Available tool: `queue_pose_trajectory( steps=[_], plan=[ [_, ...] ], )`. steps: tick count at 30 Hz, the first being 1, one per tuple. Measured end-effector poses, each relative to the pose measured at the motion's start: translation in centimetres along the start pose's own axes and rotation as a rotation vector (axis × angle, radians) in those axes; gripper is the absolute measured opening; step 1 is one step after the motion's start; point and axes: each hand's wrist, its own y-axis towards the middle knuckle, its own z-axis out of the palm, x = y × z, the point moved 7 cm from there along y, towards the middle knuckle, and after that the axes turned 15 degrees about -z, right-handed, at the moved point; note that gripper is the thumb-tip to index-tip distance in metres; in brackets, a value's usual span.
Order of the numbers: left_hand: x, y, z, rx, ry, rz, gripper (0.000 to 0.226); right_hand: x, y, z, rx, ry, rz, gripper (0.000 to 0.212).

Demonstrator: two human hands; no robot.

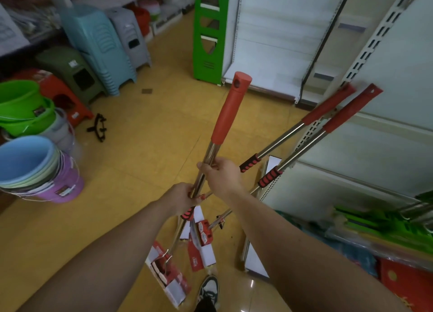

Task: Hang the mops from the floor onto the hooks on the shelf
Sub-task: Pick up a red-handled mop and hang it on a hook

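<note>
Mop (230, 110) over yellow shop floor (150, 164)

The person is wearing a low sneaker (209, 288) with black panels over a white upper, and pale laces are crossing its front. Above it, a dark trouser leg (206, 308) is just showing at the bottom edge of the view, too dim for its fabric to be told. The left forearm (105, 253) and the right forearm (293, 236) are showing bare along their whole visible length. The left hand (184, 198) and the right hand (222, 176) are likewise going uncovered.
</note>
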Motion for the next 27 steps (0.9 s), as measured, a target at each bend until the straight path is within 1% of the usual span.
queue_pose_trajectory(
  steps=[1, 4, 8, 13, 17, 23, 27],
  plan=[
    [0.0, -0.7, 0.2, -0.007, 0.002, 0.002, 0.021, 0.1, -0.6, -0.2, 0.005, 0.004, -0.003, 0.020],
    [0.0, -2.9, 1.0, -0.024, 0.018, 0.008, 0.013, 0.7, -2.8, -0.9, 0.022, 0.009, -0.031, 0.022],
    [-0.1, -6.6, 1.6, -0.079, 0.056, -0.003, 0.024, 1.8, -6.1, -1.9, 0.037, 0.050, -0.073, 0.025],
    [-0.9, -12.2, 2.3, -0.154, 0.055, -0.016, 0.014, 4.1, -11.0, -4.2, 0.045, 0.067, -0.157, 0.032],
    [-2.5, -16.9, 3.1, -0.239, 0.082, 0.010, 0.018, 6.1, -15.1, -6.8, 0.050, 0.074, -0.243, 0.032],
    [-6.2, -23.1, 4.0, -0.294, 0.061, 0.068, 0.022, 9.0, -19.7, -11.2, -0.020, 0.085, -0.359, 0.029],
    [-9.5, -26.4, 4.3, -0.322, 0.057, 0.125, 0.018, 10.8, -21.5, -14.2, -0.075, 0.069, -0.422, 0.031]
  ],
)
